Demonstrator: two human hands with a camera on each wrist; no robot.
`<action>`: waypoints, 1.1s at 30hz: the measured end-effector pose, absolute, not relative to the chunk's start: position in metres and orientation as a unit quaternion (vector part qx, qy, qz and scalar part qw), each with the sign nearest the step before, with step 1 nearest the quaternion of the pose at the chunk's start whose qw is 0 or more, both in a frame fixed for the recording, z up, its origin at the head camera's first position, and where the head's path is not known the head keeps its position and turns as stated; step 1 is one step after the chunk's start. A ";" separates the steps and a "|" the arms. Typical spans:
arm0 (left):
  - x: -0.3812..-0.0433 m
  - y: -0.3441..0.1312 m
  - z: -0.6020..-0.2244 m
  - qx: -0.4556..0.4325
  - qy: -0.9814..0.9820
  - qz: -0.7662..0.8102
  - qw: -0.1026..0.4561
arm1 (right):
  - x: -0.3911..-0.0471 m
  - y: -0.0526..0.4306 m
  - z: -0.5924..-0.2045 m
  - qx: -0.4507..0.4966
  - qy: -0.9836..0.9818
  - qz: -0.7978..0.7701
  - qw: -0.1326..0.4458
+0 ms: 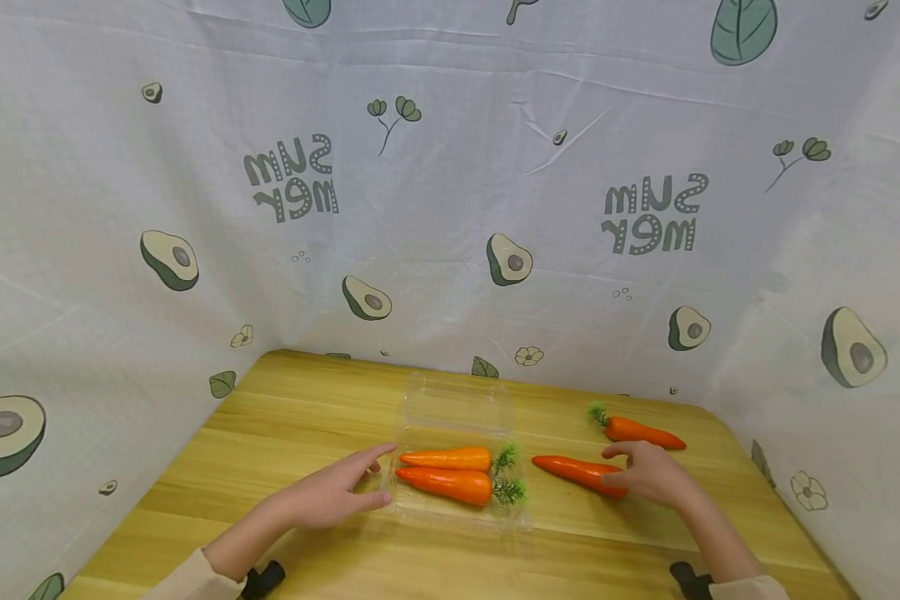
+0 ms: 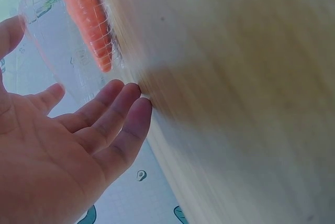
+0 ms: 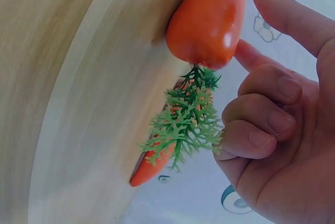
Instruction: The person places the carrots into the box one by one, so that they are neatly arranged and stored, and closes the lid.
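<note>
Two orange carrots (image 1: 446, 458) with green leafy tops lie side by side in a clear plastic box (image 1: 450, 518), lid (image 1: 457, 404) folded back. At the box's left side is my left hand (image 1: 326, 497), thumb and fingers spread, holding nothing. My right hand (image 1: 656, 475) is over the thick end of a third carrot (image 1: 573, 471), right of the box. In the right wrist view, the thumb stands apart from this carrot (image 3: 209, 25), the index fingertip lies right at its side, and the other fingers are curled. Its leafy top (image 3: 186, 122) hangs below the thick end.
Another carrot (image 1: 645, 433) lies farther back on the right of the wooden table (image 1: 330, 392). A white cloth (image 1: 435, 208) printed with avocados hangs behind the table and along both sides. Dark wrist-camera mounts (image 1: 264, 579) sit by both sleeves.
</note>
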State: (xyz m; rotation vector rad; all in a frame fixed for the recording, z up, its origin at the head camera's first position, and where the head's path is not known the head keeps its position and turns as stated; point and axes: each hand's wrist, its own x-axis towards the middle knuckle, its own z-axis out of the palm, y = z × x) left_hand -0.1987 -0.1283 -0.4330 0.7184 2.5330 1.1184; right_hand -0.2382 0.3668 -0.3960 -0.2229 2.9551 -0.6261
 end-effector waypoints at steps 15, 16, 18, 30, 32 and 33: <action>-0.200 -0.129 -0.433 0.251 0.877 0.385 0.139 | -0.235 0.382 -0.397 -0.073 0.960 -0.257 0.081; -0.200 -0.129 -0.433 0.252 0.877 0.385 0.139 | -0.235 0.383 -0.397 -0.077 0.958 -0.264 0.082; -0.200 -0.129 -0.433 0.252 0.876 0.386 0.140 | -0.234 0.386 -0.397 -0.082 0.954 -0.276 0.086; -0.201 -0.130 -0.434 0.256 0.873 0.391 0.141 | -0.237 0.396 -0.403 -0.077 0.945 -0.298 0.110; -0.201 -0.130 -0.435 0.255 0.874 0.388 0.140 | -0.236 0.397 -0.404 -0.075 0.944 -0.300 0.112; -0.201 -0.131 -0.435 0.255 0.874 0.389 0.140 | -0.235 0.397 -0.403 -0.074 0.944 -0.301 0.112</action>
